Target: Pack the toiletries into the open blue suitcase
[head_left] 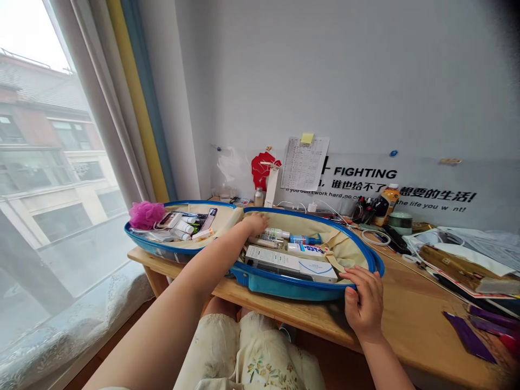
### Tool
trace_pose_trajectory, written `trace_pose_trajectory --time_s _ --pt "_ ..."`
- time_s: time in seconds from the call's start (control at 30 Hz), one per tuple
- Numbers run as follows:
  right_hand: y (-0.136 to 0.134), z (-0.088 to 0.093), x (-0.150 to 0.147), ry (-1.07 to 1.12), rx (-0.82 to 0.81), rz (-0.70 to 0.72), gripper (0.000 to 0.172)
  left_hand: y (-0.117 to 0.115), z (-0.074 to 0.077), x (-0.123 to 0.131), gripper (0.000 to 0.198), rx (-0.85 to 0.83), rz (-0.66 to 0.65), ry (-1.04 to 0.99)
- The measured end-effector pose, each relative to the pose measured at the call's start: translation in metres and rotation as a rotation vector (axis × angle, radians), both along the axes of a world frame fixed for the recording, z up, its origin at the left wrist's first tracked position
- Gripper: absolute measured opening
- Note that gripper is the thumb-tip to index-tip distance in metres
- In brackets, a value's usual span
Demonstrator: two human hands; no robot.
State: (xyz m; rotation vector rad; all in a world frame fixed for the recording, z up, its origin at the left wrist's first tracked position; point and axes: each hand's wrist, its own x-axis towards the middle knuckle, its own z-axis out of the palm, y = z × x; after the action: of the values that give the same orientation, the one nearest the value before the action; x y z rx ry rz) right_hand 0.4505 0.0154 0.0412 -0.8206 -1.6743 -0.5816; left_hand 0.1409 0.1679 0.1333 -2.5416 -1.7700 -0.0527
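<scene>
An opened blue suitcase (292, 290) with cream lining lies on the wooden table, its two halves side by side. My left hand (257, 222) reaches into the right half near its back left corner; its fingers are blurred and partly hidden. My right hand (364, 295) holds the front right rim, fingers over the edge and thumb outside. Inside that half are a long white box (280, 261), a white tube with blue lettering (305, 249), a blue bottle (303, 239) and a white-and-green bottle (276, 233). A cream strap (335, 262) lies at the right.
The left half holds a purple bath puff (146, 215), several white tubes (182, 227) and small packages. Behind stands an orange-labelled bottle (388, 203) beside pens. Papers, cables and purple wrappers (469, 336) lie on the table (406, 325) at right. A curtained window is left.
</scene>
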Motion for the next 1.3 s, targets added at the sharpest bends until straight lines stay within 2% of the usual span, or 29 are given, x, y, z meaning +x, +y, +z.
trace_pose_trajectory --time_s 0.13,0.27,0.33,0.43,0.5,0.6,0.7,0.87,1.07,1.17,1.3 --pt "0.0 0.001 -0.001 0.012 0.008 0.006 0.024 -0.004 0.026 -0.031 0.049 0.212 0.196 -0.068" --pt "0.0 0.001 -0.002 0.002 0.008 0.0 0.024 -0.017 0.039 -0.094 0.051 0.243 0.391 -0.044" --pt "0.0 0.0 -0.001 0.006 0.006 0.001 0.024 -0.029 0.038 -0.131 0.052 0.204 0.469 0.003" --pt "0.001 -0.001 -0.001 0.022 -0.002 0.004 0.025 -0.05 0.032 -0.177 0.049 0.107 0.512 0.101" --pt "0.001 -0.001 -0.001 0.029 -0.012 0.0 0.025 -0.063 0.025 -0.198 0.047 0.034 0.502 0.171" --pt "0.001 -0.002 -0.001 0.038 -0.021 0.001 0.024 -0.075 0.016 -0.216 0.047 -0.053 0.477 0.257" --pt "0.001 -0.002 0.0 0.037 -0.018 0.015 0.023 -0.078 0.011 -0.223 0.043 -0.089 0.454 0.306" --pt "0.0 -0.002 -0.001 0.029 -0.01 0.015 0.023 -0.078 0.01 -0.228 0.033 -0.074 0.415 0.312" --pt "0.0 0.0 -0.001 0.006 -0.004 -0.001 0.024 -0.084 0.019 -0.223 0.041 0.031 0.425 0.244" --pt "0.0 0.0 -0.001 0.014 -0.007 0.002 0.023 -0.082 0.034 -0.203 0.045 0.125 0.387 0.17" --pt "0.0 0.0 -0.001 0.031 -0.014 0.007 0.023 -0.074 0.058 -0.143 0.048 0.179 0.192 0.064"
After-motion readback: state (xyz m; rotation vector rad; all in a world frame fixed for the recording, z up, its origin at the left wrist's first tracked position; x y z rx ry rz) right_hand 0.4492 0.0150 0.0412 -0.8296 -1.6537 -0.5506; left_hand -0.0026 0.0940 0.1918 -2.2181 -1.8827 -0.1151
